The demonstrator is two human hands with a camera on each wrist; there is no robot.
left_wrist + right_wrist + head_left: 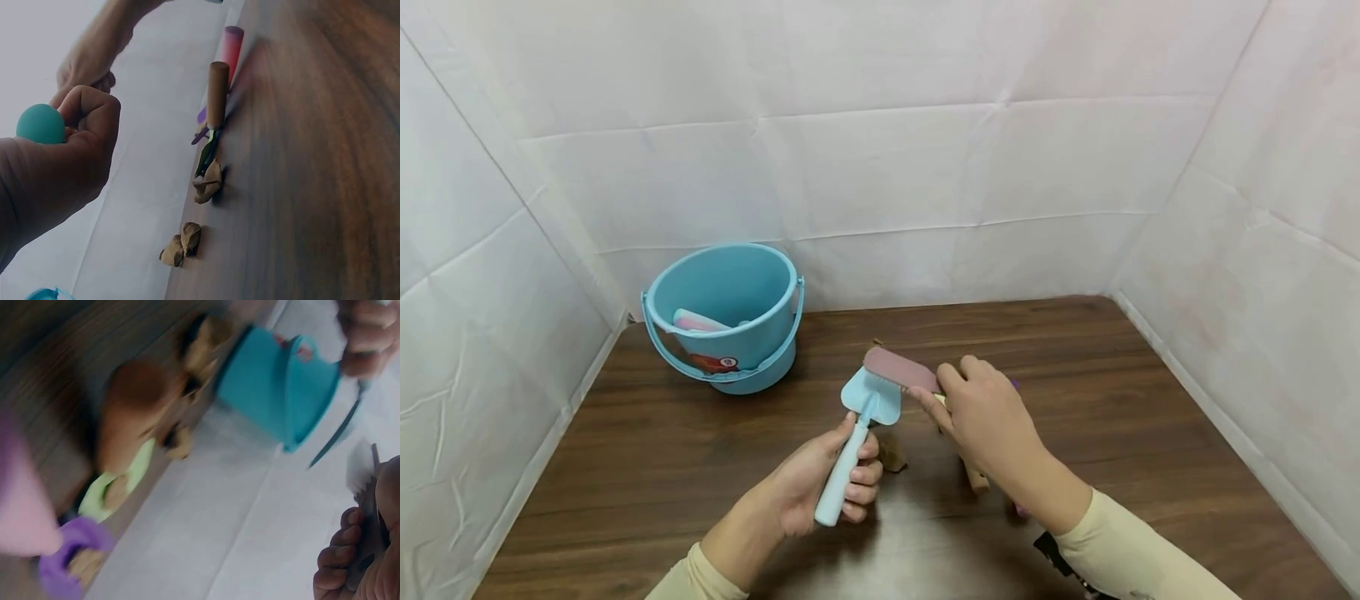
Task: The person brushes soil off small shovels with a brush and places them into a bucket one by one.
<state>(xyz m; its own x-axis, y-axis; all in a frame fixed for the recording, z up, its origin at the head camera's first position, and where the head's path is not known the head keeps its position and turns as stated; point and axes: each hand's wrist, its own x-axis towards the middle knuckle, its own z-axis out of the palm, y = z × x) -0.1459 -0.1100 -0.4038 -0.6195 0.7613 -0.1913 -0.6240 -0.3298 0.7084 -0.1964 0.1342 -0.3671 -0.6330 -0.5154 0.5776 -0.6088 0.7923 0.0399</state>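
Observation:
My left hand [831, 479] grips the pale blue handle of a small garden trowel [842, 471], its blade tilted up above the table. My right hand [988, 412] holds a brush [902, 369] with a pinkish, rounded-end head. The brush lies over the trowel's blade in the head view; whether they touch I cannot tell. In the right wrist view, pale blurred bristles [360, 469] show beyond the right fingers. Crumpled dry leaves [209, 184] lie on the table beneath the hands. The left wrist view shows the round end of the trowel handle [40, 125].
A light blue bucket [752, 354] stands at the back left, a pink-and-white handle [698, 321] inside. Under my right hand lie a wooden-handled tool [217, 94] with a green blade and a pink-handled tool [232, 50] with purple parts. White cloth walls [880, 175] surround the wooden table [625, 475].

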